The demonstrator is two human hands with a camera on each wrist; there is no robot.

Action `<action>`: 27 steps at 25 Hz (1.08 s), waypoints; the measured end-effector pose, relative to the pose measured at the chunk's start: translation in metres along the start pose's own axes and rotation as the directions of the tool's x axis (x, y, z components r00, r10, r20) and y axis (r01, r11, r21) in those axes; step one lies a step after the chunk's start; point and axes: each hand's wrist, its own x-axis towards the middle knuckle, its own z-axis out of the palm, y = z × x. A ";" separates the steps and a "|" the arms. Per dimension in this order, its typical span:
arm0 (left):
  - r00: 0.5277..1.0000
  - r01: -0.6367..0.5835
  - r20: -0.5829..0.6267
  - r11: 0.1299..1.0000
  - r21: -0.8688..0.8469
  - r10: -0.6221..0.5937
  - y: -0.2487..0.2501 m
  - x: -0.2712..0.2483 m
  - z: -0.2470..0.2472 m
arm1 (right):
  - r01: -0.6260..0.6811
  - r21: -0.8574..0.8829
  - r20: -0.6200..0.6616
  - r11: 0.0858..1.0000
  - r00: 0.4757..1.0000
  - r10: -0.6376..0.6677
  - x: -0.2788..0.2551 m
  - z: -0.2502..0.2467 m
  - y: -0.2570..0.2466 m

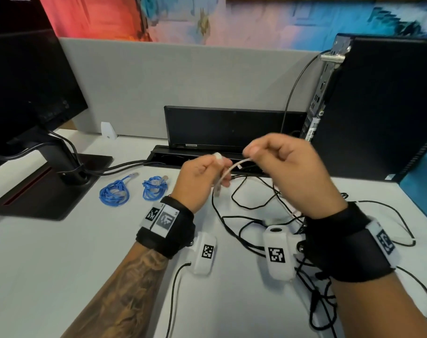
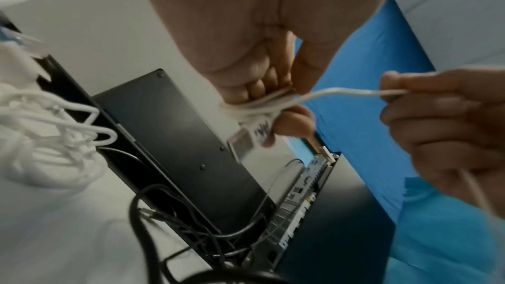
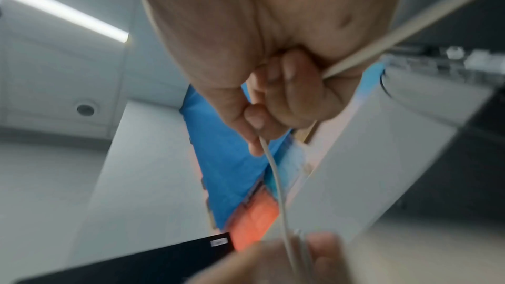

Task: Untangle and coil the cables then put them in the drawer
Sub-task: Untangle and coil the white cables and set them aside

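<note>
White cable (image 1: pixel 234 167) held taut-ish between both hands above the desk (image 1: pixel 61 240).

Cable spans from the left hand (image 1: pixel 200 181), whose curled fingers grip a few gathered loops of it with a USB plug (image 2: pixel 243 141) sticking out below, to the right hand (image 1: pixel 288 172), which pinches the strand between thumb and forefinger; in the right wrist view the cable runs on through that fist and out past the palm. Under the hands, black cables (image 1: pixel 251 215) lie loosely tangled on the desk. Left of the left hand, two coiled blue cables (image 1: pixel 114 191) (image 1: pixel 155 187) rest side by side on the desk. Beyond them stands a monitor (image 1: pixel 24 81) on its base. Right of the right hand stands a black PC tower (image 1: pixel 383 106). Behind the hands a black tray lid (image 1: pixel 232 128) stands open against the grey partition (image 1: pixel 183 81).
</note>
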 end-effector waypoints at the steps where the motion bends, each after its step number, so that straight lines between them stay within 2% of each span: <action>1: 0.992 0.048 0.122 0.998 -0.032 -0.043 0.002 -0.002 0.004 | 0.036 -0.041 -0.072 0.998 0.997 -0.039 0.003 -0.005 0.003; 2: 0.966 0.102 0.247 0.991 -0.090 -0.077 0.006 -0.005 0.009 | 0.053 -0.067 -0.129 0.996 0.990 -0.061 0.004 -0.009 0.008; 4: 0.883 0.233 0.460 0.939 -0.254 -0.095 0.012 -0.010 0.013 | 0.052 -0.059 -0.185 0.997 0.981 -0.062 0.006 -0.010 0.020; 6: 0.802 0.387 0.594 0.805 -0.449 -0.054 0.020 -0.011 0.008 | 0.022 -0.029 -0.173 0.999 0.985 -0.027 0.006 -0.005 0.031; 7: 0.789 0.446 0.614 0.706 -0.550 -0.020 0.023 -0.010 0.003 | 0.001 -0.020 -0.137 1.000 0.991 -0.004 0.005 0.000 0.033; 8: 0.808 0.476 0.590 0.586 -0.656 0.005 0.027 -0.009 -0.001 | -0.022 -0.027 -0.084 0.999 0.996 0.019 0.003 0.007 0.035; 9: 0.850 0.467 0.527 0.452 -0.760 0.009 0.028 -0.007 -0.006 | -0.042 -0.050 -0.015 0.998 0.999 0.041 0.001 0.014 0.035; 10: 0.905 0.407 0.424 0.330 -0.852 -0.022 0.028 -0.005 -0.009 | -0.057 -0.083 0.067 0.995 0.996 0.063 -0.002 0.022 0.034; 11: 0.952 0.307 0.295 0.260 -0.915 -0.087 0.025 -0.002 -0.011 | -0.066 -0.121 0.155 0.990 0.984 0.085 -0.005 0.030 0.032; 12: 0.971 0.212 0.174 0.259 -0.942 -0.163 0.022 0.002 -0.010 | -0.061 -0.169 0.236 0.984 0.967 0.100 -0.007 0.035 0.030; 15: 0.957 0.060 -0.070 0.430 -0.901 -0.281 0.012 0.007 -0.007 | 0.017 -0.339 0.416 0.941 0.900 0.134 -0.007 0.038 0.023; 17: 0.936 0.017 -0.198 0.598 -0.801 -0.291 0.004 0.009 -0.006 | -0.005 -0.350 0.482 0.937 0.857 0.185 -0.009 0.031 0.015; 18: 0.930 0.006 -0.263 0.725 -0.689 -0.257 0.002 0.009 -0.007 | -0.020 -0.335 0.492 0.942 0.849 0.192 -0.010 0.026 0.010; 20: 0.948 -0.027 -0.308 0.944 -0.328 -0.080 0.003 0.006 -0.006 | 0.009 -0.306 0.438 0.952 0.889 0.133 -0.011 0.013 -0.003; 21: 0.969 -0.049 -0.247 0.987 -0.150 0.010 0.005 0.003 -0.004 | 0.052 -0.292 0.371 0.955 0.926 0.063 -0.010 0.005 -0.008; 22: 0.989 -0.064 -0.134 0.998 -0.030 0.059 0.008 -0.002 -0.001 | 0.101 -0.284 0.288 0.953 0.957 -0.016 -0.008 -0.003 -0.011; 23: 0.998 -0.058 0.009 0.998 0.014 0.058 0.012 -0.006 0.004 | 0.142 -0.289 0.205 0.947 0.975 -0.084 -0.006 -0.010 -0.011; 25: 0.962 -0.001 0.274 1.000 -0.007 0.003 0.016 -0.012 0.011 | 0.179 -0.323 0.090 0.930 0.983 -0.158 -0.003 -0.016 0.000; 27: 0.918 0.040 0.396 0.996 -0.078 -0.006 0.018 -0.014 0.016 | 0.164 -0.316 0.032 0.934 0.986 -0.162 0.001 -0.014 0.018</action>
